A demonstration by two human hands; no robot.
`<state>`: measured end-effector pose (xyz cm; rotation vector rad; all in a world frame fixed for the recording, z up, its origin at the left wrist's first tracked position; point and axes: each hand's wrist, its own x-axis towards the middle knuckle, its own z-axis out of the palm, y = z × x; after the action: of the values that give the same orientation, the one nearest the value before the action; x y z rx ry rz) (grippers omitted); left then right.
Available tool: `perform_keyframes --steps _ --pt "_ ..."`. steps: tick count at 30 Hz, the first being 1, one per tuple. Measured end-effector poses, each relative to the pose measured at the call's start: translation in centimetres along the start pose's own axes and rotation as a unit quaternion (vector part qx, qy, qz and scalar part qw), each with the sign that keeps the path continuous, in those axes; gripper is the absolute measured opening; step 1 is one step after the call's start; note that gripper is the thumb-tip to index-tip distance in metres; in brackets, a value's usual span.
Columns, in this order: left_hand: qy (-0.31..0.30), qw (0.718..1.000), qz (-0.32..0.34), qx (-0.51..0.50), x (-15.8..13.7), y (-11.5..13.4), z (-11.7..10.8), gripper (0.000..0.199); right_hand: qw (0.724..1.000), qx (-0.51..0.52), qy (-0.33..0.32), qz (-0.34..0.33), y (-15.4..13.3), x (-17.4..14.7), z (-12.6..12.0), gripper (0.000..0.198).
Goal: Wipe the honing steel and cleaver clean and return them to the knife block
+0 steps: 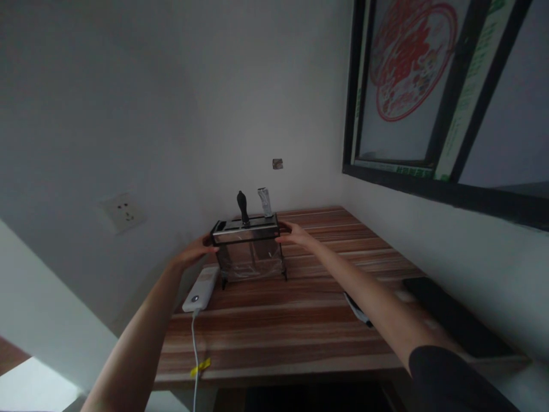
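Observation:
A knife rack (251,260) with a metal top, dark frame and see-through lower front stands upright on its short feet near the wall. From its top stick up a black-handled knife (242,207) and a pale item (265,201) that looks wrapped in plastic. My left hand (195,252) is closed against the rack's left end, fingers partly behind it. At the opposite end my right hand (295,234) grips the upper corner, with some fingertips hidden. The rack is held between both hands.
A white power bank (201,290) with a cable lies left of the rack on the wood-grain table (274,337). Yellow tape (200,367) marks the front edge. A small item (358,310) lies partly under my right arm. A black flat object (454,315) rests at right.

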<state>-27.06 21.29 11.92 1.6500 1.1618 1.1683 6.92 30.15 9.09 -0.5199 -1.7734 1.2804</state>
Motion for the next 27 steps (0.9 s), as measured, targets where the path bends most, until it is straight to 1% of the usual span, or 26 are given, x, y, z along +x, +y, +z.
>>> perform_keyframes --steps 3,6,18,24,27 --pt "0.005 1.0 -0.004 -0.001 -0.3 0.1 0.0 0.071 1.0 0.002 -0.003 -0.003 0.2 0.1 0.2 0.063" --pt "0.007 1.0 -0.009 -0.004 -0.5 0.1 0.1 0.073 1.0 0.005 -0.001 -0.004 0.5 0.1 0.4 0.065" --pt "0.02 0.999 -0.035 -0.035 -0.9 -0.7 0.1 0.072 1.0 -0.006 -0.002 -0.012 1.3 -0.1 0.7 0.068" --pt "0.029 0.998 -0.029 -0.043 -1.3 -1.0 0.6 0.077 0.999 -0.039 0.003 -0.016 1.8 -0.1 0.7 0.079" --pt "0.029 0.999 -0.02 -0.037 -1.8 -0.7 1.0 0.077 0.997 -0.071 0.02 -0.012 2.0 -1.3 -0.1 0.088"
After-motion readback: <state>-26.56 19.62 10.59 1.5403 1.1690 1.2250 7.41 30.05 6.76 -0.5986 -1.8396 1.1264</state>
